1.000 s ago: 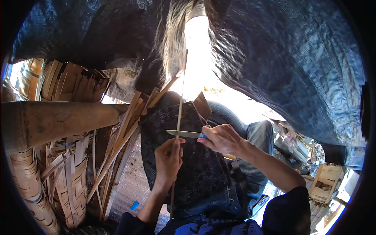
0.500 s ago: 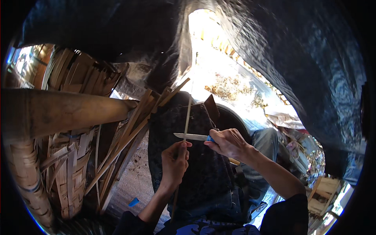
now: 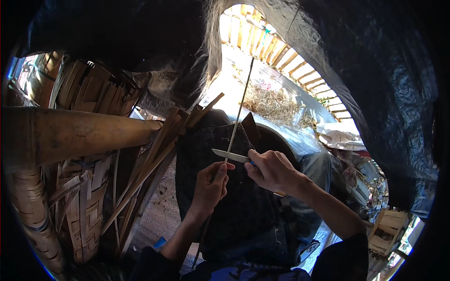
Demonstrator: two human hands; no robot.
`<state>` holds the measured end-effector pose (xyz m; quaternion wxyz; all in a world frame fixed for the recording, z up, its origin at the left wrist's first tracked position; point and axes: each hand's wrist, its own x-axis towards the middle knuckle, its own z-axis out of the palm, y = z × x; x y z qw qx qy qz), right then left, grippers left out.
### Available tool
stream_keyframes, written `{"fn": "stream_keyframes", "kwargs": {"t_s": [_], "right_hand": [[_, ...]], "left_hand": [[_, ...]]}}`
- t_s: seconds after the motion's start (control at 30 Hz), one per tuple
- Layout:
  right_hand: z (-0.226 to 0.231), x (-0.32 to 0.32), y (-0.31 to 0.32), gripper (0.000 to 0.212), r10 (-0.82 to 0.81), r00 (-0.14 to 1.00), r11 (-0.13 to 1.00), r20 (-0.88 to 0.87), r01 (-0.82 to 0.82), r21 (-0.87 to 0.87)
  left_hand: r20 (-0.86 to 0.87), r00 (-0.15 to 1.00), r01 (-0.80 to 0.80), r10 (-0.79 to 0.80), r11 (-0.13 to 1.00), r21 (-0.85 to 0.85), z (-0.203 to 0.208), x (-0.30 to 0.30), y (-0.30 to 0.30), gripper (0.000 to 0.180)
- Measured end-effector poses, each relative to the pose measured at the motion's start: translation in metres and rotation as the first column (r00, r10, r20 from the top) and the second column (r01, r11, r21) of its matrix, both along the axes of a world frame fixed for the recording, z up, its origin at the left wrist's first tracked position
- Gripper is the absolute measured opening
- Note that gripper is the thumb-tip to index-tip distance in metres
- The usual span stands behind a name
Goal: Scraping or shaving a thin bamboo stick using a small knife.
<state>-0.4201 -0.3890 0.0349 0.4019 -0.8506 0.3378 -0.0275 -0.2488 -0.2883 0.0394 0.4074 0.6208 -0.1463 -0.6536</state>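
Note:
My left hand [image 3: 211, 185] pinches a long thin bamboo strip [image 3: 240, 108] between thumb and fingers. The strip runs up and away toward the bright opening, and its lower part hangs below my hand. In my right hand [image 3: 274, 171] is a knife [image 3: 229, 155] with a blue handle, mostly hidden by my fingers. Its blade points left and lies across the strip just above my left fingertips. A dark cloth [image 3: 213, 129] covers my lap beneath both hands.
A thick bamboo pole [image 3: 89, 131] juts in from the left. Beside it lean several split bamboo slats [image 3: 154, 164] and a woven bamboo basket [image 3: 96, 210]. Dark plastic sheeting [image 3: 370, 89] hangs around an opening, with shavings [image 3: 267, 100] on the ground beyond. A wooden crate [image 3: 388, 229] stands at right.
The strip's far end has swung right and now shows against the opening. Both hands and the knife have shifted slightly right; my left hand has also risen a little.

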Motion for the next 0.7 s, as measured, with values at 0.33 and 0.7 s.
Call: {"fn": "stream_keyframes", "kwargs": {"t_s": [0.33, 0.7], "right_hand": [[-0.010, 0.007, 0.017, 0.045, 0.024, 0.997, 0.990, -0.069, -0.033, -0.140], [-0.006, 0.008, 0.015, 0.040, -0.007, 0.999, 1.000, -0.049, 0.007, -0.005]], "left_hand": [[0.031, 0.997, -0.075, 0.075, 0.997, 0.004, 0.001, -0.004, 0.007, 0.026], [0.021, 0.995, -0.095, 0.095, 0.995, 0.025, 0.005, -0.006, 0.007, 0.025]]}}
